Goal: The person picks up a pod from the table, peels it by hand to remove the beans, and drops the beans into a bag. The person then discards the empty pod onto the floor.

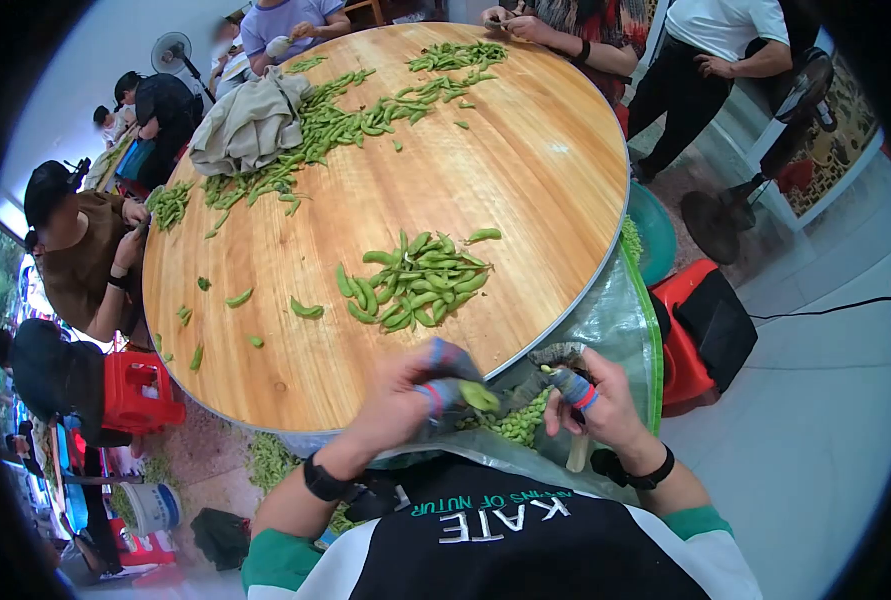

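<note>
My left hand point(405, 395), blurred by motion, is closed on a green soybean pod point(479, 397) just off the table's near edge. Grey and blue wraps with red bands cover some of its fingers. Across from it, my right hand point(605, 405) has similarly wrapped, curled fingers. A pale, handle-like piece point(577, 453) sticks out below that hand; its other end is hidden. Shelled green beans point(517, 424) lie in a translucent, green-edged sheet point(615, 320) below the hands. Beyond them, a pile of soybean pods point(420, 285) rests on the round wooden table point(525, 200).
A larger heap of pods point(340, 130) and a grey cloth point(253, 125) lie at the table's far left. Several people sit or stand around. At right are a red stool point(680, 300), a green basin point(653, 235) and a fan point(715, 222).
</note>
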A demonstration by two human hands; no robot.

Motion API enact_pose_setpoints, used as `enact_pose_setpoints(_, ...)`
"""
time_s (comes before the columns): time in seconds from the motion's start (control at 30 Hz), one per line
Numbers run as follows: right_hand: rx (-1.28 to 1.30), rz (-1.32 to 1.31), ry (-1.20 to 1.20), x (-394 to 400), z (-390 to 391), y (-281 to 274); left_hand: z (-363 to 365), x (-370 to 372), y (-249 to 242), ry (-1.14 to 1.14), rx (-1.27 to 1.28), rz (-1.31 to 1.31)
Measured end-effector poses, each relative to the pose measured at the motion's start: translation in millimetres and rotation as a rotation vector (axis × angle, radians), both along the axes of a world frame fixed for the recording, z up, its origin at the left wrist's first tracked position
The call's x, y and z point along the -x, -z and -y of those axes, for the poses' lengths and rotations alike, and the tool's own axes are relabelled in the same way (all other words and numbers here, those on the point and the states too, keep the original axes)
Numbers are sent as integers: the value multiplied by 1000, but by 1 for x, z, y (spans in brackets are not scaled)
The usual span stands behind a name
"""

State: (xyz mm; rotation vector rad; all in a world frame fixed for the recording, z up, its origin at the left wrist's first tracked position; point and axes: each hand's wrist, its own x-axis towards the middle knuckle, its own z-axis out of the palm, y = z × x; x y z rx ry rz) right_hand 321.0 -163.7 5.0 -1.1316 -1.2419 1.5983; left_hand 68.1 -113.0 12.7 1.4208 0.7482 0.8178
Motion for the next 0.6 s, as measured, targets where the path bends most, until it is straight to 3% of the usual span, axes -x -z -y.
enact_pose_setpoints(0.07, 82, -198, 35, 1, 0, 12, 1, 26, -27, -283, -57, -155)
enact_pose_setpoints(0.1, 77, -204, 36, 1, 1, 14, -5, 45, -23, -400, -343, -295)
enact_pose_setpoints(0.13, 150, -267, 76, 3, 2, 17, -10, 63, -34, -509, -599, -738)
enact_pose_setpoints(0.17, 227, -333, 118, 6, 5, 20, -18, 69, -38, -502, -605, -746)
enact_pose_setpoints(0.23, 288, -366, 141, 14, 10, 25, -33, 74, -42, -695, -1109, -1344)
enact_pose_setpoints(0.27, 333, -390, 165, 17, 8, 25, -40, 68, -42, -700, -1116, -1342)
enact_pose_setpoints(0.33, 306, -401, 139, 21, 9, 23, -54, 44, -35, -432, -981, -880)
enact_pose_setpoints(0.43, 287, -431, 104, 24, 13, 26, -81, 22, -14, -301, -1091, -923)
enact_pose_setpoints(0.6, 294, -418, 53, 27, 13, 34, -96, 26, 4, -259, -982, -942)
